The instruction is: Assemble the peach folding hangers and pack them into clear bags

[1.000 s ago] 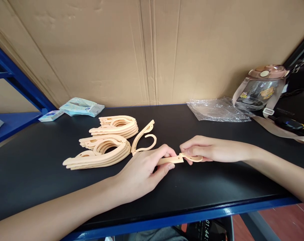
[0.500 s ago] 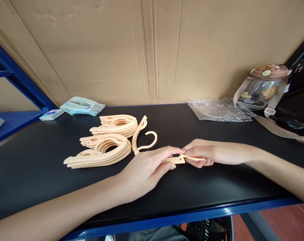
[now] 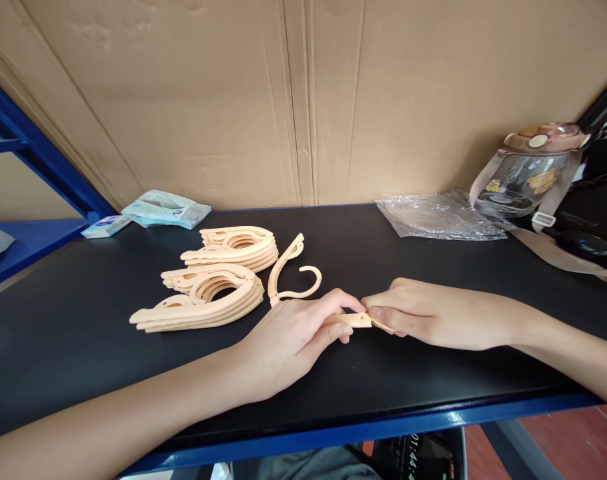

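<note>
A cream plastic folding hanger (image 3: 311,283) lies under and past my left hand (image 3: 296,340), its hook and one arm pointing away from me. My left hand is closed round the hanger's near arm, and the end with a small hole sticks out past the thumb. At that end my right hand (image 3: 413,312) pinches a thin cream piece, mostly covered by the fingers; whether it joins the arm I cannot tell. Left of the hands lie two stacks of folded hangers, a nearer stack (image 3: 233,310) and a farther stack (image 3: 256,257).
Along the back of the black table (image 3: 83,320) lie a blue-white tissue pack (image 3: 166,209), a small box (image 3: 106,227) and a clear plastic bag (image 3: 433,215). A clear bottle (image 3: 521,183) with a strap stands at the right. Cardboard (image 3: 183,100) walls the back.
My right hand has turned over, its back now facing up, and covers more of the thin cream piece. My left hand keeps its hold; the hook has shifted slightly right.
</note>
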`<state>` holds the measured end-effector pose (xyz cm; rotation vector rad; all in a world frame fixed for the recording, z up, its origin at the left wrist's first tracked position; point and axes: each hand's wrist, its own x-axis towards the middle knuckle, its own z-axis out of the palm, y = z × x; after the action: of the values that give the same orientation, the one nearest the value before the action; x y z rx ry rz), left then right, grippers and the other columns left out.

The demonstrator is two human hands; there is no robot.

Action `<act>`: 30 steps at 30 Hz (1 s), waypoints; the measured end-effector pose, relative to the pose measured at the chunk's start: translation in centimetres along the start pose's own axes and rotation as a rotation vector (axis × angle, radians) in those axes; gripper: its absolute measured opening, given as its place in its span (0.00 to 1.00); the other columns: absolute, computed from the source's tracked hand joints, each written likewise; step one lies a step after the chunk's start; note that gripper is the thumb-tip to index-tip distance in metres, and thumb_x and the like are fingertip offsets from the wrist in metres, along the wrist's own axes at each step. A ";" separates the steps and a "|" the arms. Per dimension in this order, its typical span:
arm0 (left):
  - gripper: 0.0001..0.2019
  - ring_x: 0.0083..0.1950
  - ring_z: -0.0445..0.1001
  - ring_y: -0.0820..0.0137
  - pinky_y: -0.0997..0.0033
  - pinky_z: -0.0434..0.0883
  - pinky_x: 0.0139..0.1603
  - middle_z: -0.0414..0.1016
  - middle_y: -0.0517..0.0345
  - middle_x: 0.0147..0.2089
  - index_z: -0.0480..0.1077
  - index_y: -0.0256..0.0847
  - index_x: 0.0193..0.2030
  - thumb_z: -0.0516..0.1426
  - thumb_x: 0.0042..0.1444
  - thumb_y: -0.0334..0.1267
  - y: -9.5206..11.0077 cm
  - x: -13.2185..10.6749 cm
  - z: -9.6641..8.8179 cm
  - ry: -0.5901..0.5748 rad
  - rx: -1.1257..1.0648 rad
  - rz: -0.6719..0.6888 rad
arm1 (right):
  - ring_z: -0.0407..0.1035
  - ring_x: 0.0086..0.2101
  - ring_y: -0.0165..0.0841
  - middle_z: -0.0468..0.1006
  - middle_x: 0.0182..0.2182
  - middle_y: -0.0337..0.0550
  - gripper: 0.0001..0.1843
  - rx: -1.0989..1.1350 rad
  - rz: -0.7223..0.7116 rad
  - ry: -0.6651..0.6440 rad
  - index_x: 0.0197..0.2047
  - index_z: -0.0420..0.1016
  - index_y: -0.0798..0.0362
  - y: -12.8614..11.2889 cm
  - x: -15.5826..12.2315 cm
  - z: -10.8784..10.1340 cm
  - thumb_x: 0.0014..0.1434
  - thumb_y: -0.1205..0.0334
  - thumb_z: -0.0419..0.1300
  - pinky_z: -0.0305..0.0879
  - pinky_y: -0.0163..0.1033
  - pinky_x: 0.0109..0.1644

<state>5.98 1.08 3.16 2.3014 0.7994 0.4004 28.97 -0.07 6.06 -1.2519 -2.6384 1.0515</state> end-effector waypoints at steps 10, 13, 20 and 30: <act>0.10 0.39 0.77 0.72 0.72 0.66 0.44 0.80 0.68 0.38 0.60 0.49 0.54 0.49 0.68 0.35 0.0 0.2 0.0 -0.018 -0.005 -0.021 | 0.59 0.24 0.31 0.64 0.21 0.36 0.16 -0.248 -0.072 0.088 0.32 0.66 0.51 0.0 0.1 0.6 0.68 0.58 0.43 0.50 0.38 0.29; 0.11 0.39 0.77 0.73 0.72 0.67 0.45 0.80 0.69 0.37 0.60 0.49 0.54 0.50 0.67 0.34 0.0 0.2 0.1 -0.014 -0.007 -0.021 | 0.61 0.25 0.31 0.67 0.22 0.38 0.17 -0.194 -0.079 0.092 0.30 0.65 0.51 0.0 0.3 0.5 0.68 0.60 0.43 0.51 0.38 0.29; 0.11 0.35 0.77 0.73 0.73 0.68 0.42 0.79 0.69 0.34 0.61 0.48 0.54 0.52 0.66 0.36 0.0 0.2 0.2 -0.005 0.010 -0.030 | 0.61 0.26 0.29 0.70 0.23 0.36 0.18 0.021 -0.066 0.015 0.28 0.69 0.53 0.2 0.3 -0.2 0.67 0.57 0.47 0.54 0.36 0.31; 0.13 0.62 0.62 0.60 0.54 0.62 0.62 0.72 0.54 0.55 0.73 0.44 0.49 0.52 0.66 0.44 -0.3 0.2 -1.0 0.303 0.412 0.067 | 0.64 0.29 0.29 0.71 0.27 0.35 0.18 -0.076 -0.034 0.010 0.34 0.73 0.51 1.6 -0.5 -2.0 0.62 0.45 0.55 0.54 0.36 0.33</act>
<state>5.56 1.88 3.66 2.6933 1.0321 0.6794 30.95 1.41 6.81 -1.2182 -2.7059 0.9466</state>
